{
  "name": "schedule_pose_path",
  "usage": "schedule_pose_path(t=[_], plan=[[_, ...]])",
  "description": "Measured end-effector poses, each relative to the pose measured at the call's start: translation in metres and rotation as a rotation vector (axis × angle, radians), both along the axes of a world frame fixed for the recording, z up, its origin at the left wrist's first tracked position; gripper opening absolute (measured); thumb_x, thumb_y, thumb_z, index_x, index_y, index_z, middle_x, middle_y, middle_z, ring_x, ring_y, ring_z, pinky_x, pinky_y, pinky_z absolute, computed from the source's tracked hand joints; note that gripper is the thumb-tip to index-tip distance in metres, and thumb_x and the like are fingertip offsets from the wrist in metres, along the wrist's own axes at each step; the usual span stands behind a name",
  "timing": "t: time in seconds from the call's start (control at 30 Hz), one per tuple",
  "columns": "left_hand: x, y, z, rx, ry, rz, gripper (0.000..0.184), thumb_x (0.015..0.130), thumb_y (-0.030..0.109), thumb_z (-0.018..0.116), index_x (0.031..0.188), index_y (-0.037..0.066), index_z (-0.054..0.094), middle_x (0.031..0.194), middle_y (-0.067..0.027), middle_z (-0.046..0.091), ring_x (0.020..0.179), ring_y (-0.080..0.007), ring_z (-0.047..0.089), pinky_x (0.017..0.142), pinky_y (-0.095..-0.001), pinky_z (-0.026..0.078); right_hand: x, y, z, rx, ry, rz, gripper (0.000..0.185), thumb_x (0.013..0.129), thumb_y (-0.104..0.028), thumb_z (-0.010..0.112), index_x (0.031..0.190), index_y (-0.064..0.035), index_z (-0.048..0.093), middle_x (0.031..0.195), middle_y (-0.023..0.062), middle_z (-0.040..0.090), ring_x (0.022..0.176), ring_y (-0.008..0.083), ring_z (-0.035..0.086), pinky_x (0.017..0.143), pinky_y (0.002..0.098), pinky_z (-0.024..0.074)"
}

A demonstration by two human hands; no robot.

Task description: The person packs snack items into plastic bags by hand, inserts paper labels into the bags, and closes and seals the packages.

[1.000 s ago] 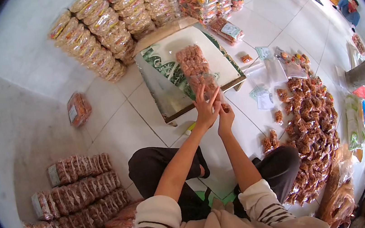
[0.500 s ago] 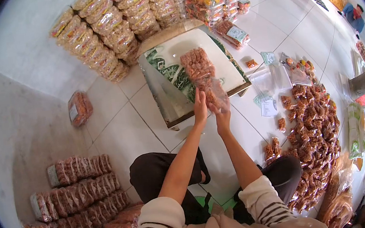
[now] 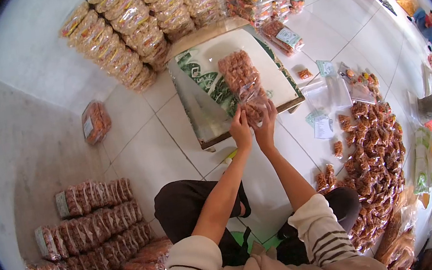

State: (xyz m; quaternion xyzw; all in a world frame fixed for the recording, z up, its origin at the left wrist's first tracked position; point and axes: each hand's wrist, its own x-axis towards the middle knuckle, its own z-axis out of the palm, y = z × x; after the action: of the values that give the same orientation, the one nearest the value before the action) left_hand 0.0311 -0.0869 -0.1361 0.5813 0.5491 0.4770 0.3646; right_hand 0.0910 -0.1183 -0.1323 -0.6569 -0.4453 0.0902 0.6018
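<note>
closest in, striped sleeves (image 3: 191, 259) are pushed up the forearms, clear of the fingers. past the bent knees (image 3: 173, 207), the left hand (image 3: 240, 127) pinches the near left corner of a long clear packet (image 3: 241, 75), while the right hand (image 3: 265, 123) has the near right corner, its fingers curled round the film. exactly how the thumbs press is too small to tell.

the packet, full of reddish-brown lumps, lies lengthwise over the low table (image 3: 197, 114), its near end by the edge closest to the person and its far end seeming to rest on the top. it looks light for its length. the film is shiny and probably slippery, loose and soft at the near end; the lumps look crisp, likely to crumble if squeezed. held by one end alone, it would probably sag in the middle. the slack film is the safest place to pinch; for lifting, a palm under the middle with the other hand steadying an end should spare the pieces.

beyond the table, tall stacks of clear packs (image 3: 127, 24) stand along the wall (image 3: 29, 61).
</note>
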Motion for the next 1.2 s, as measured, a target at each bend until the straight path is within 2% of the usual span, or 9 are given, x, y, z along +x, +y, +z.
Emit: schedule_pose_path(t=[0.2,0.43,0.53,0.6,0.63,0.7,0.8,0.93,1.2], plan=[[-0.013,-0.003,0.015,0.005,-0.087,0.111,0.018,0.077,0.017,0.063,0.079,0.0,0.058,0.074,-0.0093,0.06,0.069,-0.0167,0.057,0.064,-0.0278,0.045,-0.005,-0.003,-0.007,-0.094,-0.009,-0.012,0.053,0.058,0.005,0.068,0.106,-0.0079,0.05,0.117,0.0162,0.036,0.106,0.0332,0.038,0.09,0.0383,0.0341],[-0.034,-0.013,0.006,-0.1,-0.167,-0.009,0.02,0.079,0.019,0.063,0.077,0.0,0.058,0.07,-0.0039,0.058,0.064,-0.013,0.055,0.061,-0.0258,0.044,-0.007,0.006,-0.022,-0.087,0.081,0.022,0.054,0.057,0.0,0.07,0.107,-0.0051,0.051,0.105,0.0164,0.046,0.102,0.034,0.041,0.089,0.0384,0.0331],[-0.041,-0.005,0.002,-0.201,-0.155,-0.188,0.019,0.083,0.019,0.058,0.086,0.001,0.056,0.082,-0.0039,0.058,0.073,-0.0102,0.054,0.067,-0.0237,0.043,-0.013,0.005,-0.024,-0.064,-0.041,-0.042,0.038,0.068,-0.004,0.065,0.104,0.0001,0.05,0.103,0.0126,0.044,0.096,0.0292,0.044,0.086,0.0331,0.0369],[-0.038,0.013,-0.004,-0.145,-0.383,-0.146,0.041,0.087,0.035,0.049,0.11,0.002,0.049,0.108,-0.0097,0.052,0.098,-0.0161,0.049,0.084,-0.028,0.038,-0.015,0.004,-0.032,-0.002,0.204,-0.036,0.042,0.068,-0.004,0.065,0.107,0.0009,0.049,0.105,0.0138,0.045,0.098,0.031,0.044,0.086,0.0349,0.0374],[-0.036,0.023,-0.004,-0.137,-0.457,-0.148,0.041,0.087,0.036,0.048,0.112,0.003,0.047,0.11,-0.0096,0.05,0.1,-0.0164,0.047,0.085,-0.0281,0.036,-0.015,0.002,-0.032,0.018,0.285,-0.037,0.043,0.068,-0.004,0.065,0.108,0.0012,0.049,0.106,0.0142,0.046,0.099,0.0316,0.044,0.086,0.0355,0.0376],[-0.032,0.035,-0.002,-0.197,-0.509,-0.201,0.043,0.087,0.037,0.046,0.115,0.004,0.043,0.115,-0.0094,0.045,0.104,-0.0169,0.043,0.088,-0.0284,0.034,-0.012,-0.003,-0.026,-0.088,-0.163,0.057,0.047,0.069,-0.004,0.064,0.112,0.0007,0.046,0.114,0.0147,0.045,0.106,0.0321,0.042,0.087,0.0363,0.0379],[-0.024,0.038,0.0,-0.275,-0.529,-0.273,0.046,0.088,0.038,0.043,0.121,0.005,0.036,0.121,-0.0092,0.038,0.109,-0.0177,0.038,0.091,-0.0287,0.03,-0.015,0.005,-0.018,0.023,0.069,0.152,0.055,0.063,-0.002,0.066,0.115,-0.0029,0.046,0.128,0.0161,0.036,0.117,0.0343,0.033,0.097,0.039,0.0285],[-0.016,0.03,0.001,-0.317,-0.527,-0.305,0.052,0.089,0.039,0.04,0.128,0.007,0.027,0.13,-0.0088,0.029,0.117,-0.0187,0.03,0.096,-0.0291,0.025,0.0,0.015,-0.02,-0.063,-0.056,0.212,0.056,0.066,-0.001,0.063,0.118,-0.0031,0.041,0.131,0.0159,0.033,0.119,0.0344,0.03,0.097,0.0407,0.027],[-0.011,0.02,0.006,-0.318,-0.454,-0.327,0.059,0.09,0.039,0.037,0.136,0.008,0.017,0.14,-0.0095,0.019,0.126,-0.0201,0.023,0.102,-0.0292,0.019,-0.011,0.015,-0.018,-0.108,-0.157,0.095,0.039,0.072,-0.006,0.057,0.108,0.0011,0.041,0.103,0.0202,0.045,0.102,0.0397,0.037,0.092,0.0445,0.0282]])
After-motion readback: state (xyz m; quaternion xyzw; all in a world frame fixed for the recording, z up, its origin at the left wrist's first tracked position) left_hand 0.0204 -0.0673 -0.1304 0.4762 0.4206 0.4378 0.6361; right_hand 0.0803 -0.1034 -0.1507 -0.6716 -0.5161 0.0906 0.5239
